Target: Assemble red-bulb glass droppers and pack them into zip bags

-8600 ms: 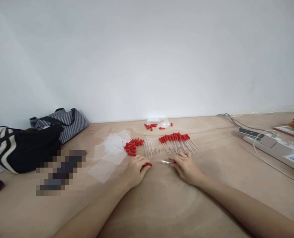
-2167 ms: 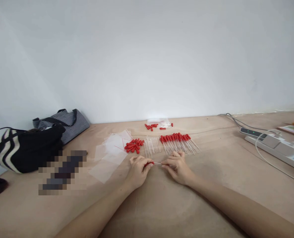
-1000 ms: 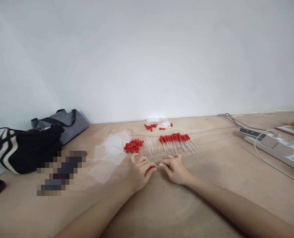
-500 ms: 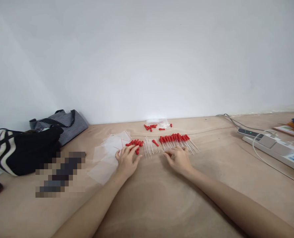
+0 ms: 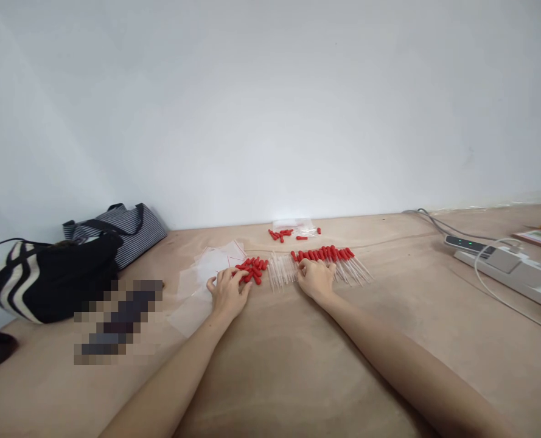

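Note:
Droppers with red rubber bulbs (image 5: 327, 252) and thin clear tubes lie side by side in a row. My right hand (image 5: 316, 278) is at the left end of this row, its fingers bent around a dropper (image 5: 293, 256) just below the bulb; the fingertips are partly hidden. Left of the row lie several bare clear tubes (image 5: 279, 274). My left hand (image 5: 228, 295) rests beside a pile of loose red bulbs (image 5: 254, 267), fingers spread, with the fingertips touching the nearest ones.
Clear plastic bags (image 5: 195, 310) lie under and beside my left hand. Farther back are more red bulbs (image 5: 282, 233) by a small bag (image 5: 293, 224). A black bag (image 5: 78, 280) and a striped bag (image 5: 145, 234) stand left. A power strip (image 5: 512, 277) with cables lies right.
My right hand has moved left and forward onto the row's left end. The red bulb that lay across the bare tubes is gone from there. My left hand has drawn back slightly, uncovering more bulbs.

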The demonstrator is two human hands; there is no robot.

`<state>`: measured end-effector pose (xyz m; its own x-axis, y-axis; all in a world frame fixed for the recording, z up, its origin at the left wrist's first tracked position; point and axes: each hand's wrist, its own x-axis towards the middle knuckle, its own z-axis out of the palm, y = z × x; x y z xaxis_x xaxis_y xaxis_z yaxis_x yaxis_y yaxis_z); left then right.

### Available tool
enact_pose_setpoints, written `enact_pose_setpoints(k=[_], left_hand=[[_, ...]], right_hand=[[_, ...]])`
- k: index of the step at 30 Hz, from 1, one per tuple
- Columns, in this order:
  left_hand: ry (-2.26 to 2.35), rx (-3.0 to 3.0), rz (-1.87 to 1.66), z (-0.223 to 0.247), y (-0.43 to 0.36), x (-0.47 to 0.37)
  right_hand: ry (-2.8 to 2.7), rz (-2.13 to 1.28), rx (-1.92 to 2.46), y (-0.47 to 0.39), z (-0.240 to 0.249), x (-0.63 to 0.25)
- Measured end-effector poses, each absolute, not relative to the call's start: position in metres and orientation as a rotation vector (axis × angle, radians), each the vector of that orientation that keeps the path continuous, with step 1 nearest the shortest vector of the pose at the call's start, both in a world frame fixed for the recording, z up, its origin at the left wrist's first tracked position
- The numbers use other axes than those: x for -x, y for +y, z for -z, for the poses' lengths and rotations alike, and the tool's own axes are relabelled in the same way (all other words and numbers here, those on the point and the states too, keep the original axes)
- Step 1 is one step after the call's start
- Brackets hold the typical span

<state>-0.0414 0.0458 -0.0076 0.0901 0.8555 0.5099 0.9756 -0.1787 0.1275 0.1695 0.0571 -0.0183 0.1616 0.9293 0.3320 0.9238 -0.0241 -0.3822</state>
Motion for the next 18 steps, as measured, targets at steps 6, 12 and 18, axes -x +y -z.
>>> enact_pose_setpoints(k=[6,12,18], left_hand=[[-1.869,2.127,0.727,0.005,0.048,0.042],[-1.840,2.121,0.769,0.007,0.049,0.041],[-1.794,2.091,0.897,0.008,0.050,0.041]], right_hand=[[-1.789,0.005,1.996,0.058,0.010,-0.167],[-1.770,-0.106,2.167,0.068,-0.003,-0.157],[-1.760,-0.239,2.225,0.076,-0.010,-0.156]])
